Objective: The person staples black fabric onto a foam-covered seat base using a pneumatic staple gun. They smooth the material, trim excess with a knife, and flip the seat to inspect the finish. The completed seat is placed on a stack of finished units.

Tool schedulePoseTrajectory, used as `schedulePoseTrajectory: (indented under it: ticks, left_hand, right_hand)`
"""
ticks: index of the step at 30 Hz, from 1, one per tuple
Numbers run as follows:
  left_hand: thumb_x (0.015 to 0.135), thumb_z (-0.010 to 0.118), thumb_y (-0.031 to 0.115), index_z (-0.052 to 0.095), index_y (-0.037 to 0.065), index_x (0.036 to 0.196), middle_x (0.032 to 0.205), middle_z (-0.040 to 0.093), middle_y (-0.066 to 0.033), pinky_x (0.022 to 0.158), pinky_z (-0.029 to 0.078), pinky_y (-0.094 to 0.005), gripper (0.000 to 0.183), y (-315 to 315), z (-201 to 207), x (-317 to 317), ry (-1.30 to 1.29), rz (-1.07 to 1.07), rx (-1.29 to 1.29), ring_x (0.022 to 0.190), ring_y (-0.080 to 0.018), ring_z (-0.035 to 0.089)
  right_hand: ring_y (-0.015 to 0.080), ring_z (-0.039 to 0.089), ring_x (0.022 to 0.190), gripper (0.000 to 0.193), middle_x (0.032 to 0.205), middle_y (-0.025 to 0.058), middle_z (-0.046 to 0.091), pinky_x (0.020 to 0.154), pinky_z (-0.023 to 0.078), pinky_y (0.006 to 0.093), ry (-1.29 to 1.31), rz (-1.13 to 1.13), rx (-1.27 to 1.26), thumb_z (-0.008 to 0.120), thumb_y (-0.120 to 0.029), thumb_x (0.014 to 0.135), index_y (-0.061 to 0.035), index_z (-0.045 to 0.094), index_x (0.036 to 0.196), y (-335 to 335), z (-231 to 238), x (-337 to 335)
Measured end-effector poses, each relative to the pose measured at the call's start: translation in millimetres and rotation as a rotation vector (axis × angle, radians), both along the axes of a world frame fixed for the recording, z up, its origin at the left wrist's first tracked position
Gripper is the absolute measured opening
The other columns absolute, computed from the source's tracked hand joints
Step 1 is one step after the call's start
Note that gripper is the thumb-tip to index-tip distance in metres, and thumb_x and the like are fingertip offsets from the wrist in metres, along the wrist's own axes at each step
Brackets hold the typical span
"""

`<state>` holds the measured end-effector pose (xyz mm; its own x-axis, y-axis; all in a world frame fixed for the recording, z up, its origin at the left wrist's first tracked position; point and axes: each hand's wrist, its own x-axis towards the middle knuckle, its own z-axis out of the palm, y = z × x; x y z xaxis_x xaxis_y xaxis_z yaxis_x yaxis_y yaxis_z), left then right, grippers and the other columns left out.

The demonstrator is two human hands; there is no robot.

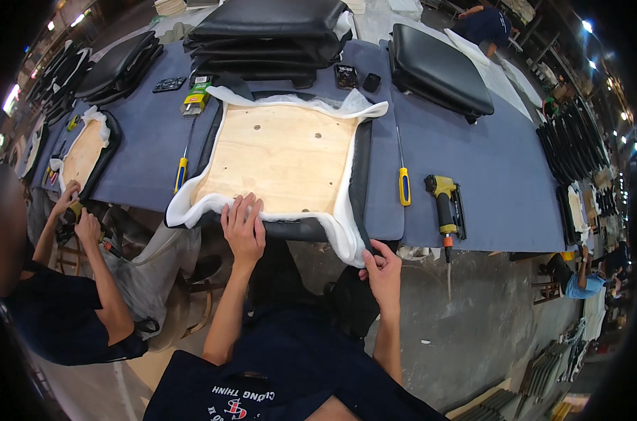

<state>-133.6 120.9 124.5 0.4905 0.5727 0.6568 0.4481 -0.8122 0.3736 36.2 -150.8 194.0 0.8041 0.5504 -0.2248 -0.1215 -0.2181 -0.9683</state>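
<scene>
A seat cushion lies upside down before me, its plywood base (276, 158) facing up and white padding (341, 235) with a black cover (360, 168) sticking out round the edges. My left hand (243, 228) rests with stretched fingers on the near edge of the board and padding. At the near right corner my right hand (381, 274) pinches the edge of the black cover beside the padding. A yellow-and-black staple gun (445, 207) lies to the right, its hose hanging off the table. Two screwdrivers with yellow-and-blue handles lie left (181, 175) and right (404, 186) of the cushion.
Black cushions are stacked (262, 42) behind, with another pile (441, 70) at the back right. A green-and-yellow box (196, 96), a phone (168, 85) and a small black box (346, 76) lie on the blue-grey table (494, 161). On my left, a co-worker (66, 302) handles another cushion.
</scene>
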Motion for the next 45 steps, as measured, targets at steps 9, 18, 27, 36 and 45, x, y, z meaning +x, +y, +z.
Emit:
schedulePoseTrajectory:
  ticks: [9,18,27,36,45]
  left_hand:
    - [0.094,0.054,0.018,0.073,0.01,0.126,0.139,0.066,-0.01,0.12,0.03,-0.0539,0.038,6,-5,1,0.011,0.009,0.004,0.136,-0.0349,0.056]
    - [0.092,0.072,0.016,0.07,0.005,0.12,0.132,0.066,-0.0159,0.123,0.027,-0.0601,0.03,-26,49,37,-0.069,-0.122,-0.232,0.139,-0.0426,0.051]
    - [0.101,0.062,0.041,0.073,-0.005,0.106,0.115,0.064,-0.0243,0.1,0.047,-0.0488,0.048,-86,83,128,0.498,-0.843,-0.458,0.109,-0.0408,0.06]
    - [0.088,0.075,0.052,0.071,-0.011,0.097,0.091,0.069,-0.0196,0.073,0.056,-0.0399,0.064,-143,130,137,0.777,-0.503,-0.232,0.088,-0.0314,0.07]
    - [0.081,0.066,0.001,0.064,-0.007,0.117,0.098,0.07,-0.0299,0.084,0.054,-0.054,0.037,-97,114,144,0.63,-0.72,-0.474,0.096,-0.0469,0.068]
  right_hand:
    - [0.0089,0.062,0.061,0.038,0.085,0.0084,0.075,0.056,0.051,0.0237,0.039,-0.027,0.059,0.07,-0.01,0.101,0.0068,0.062,0.134,2,6,0]
    - [0.008,0.063,0.06,0.034,0.075,0.004,0.07,0.055,0.05,0.0227,-0.051,-0.079,0.146,0.066,-0.008,0.103,0.0031,0.064,0.135,21,39,-1]
    - [0.0104,0.062,0.057,0.03,0.072,0.0056,0.067,0.055,0.051,0.0255,0.115,-0.219,0.263,0.061,-0.01,0.105,0.0036,0.064,0.132,-1,24,19]
    - [0.0152,0.07,0.076,0.04,0.088,0.0109,0.073,0.069,0.058,0.0289,0.214,-0.206,0.223,0.058,-0.014,0.106,0.0021,0.054,0.143,-15,-18,64]
    - [0.0235,0.071,0.11,0.051,0.125,0.0149,0.07,0.088,0.059,0.0368,0.479,0.01,0.297,0.049,-0.036,0.111,-0.0034,0.051,0.15,27,-67,66]
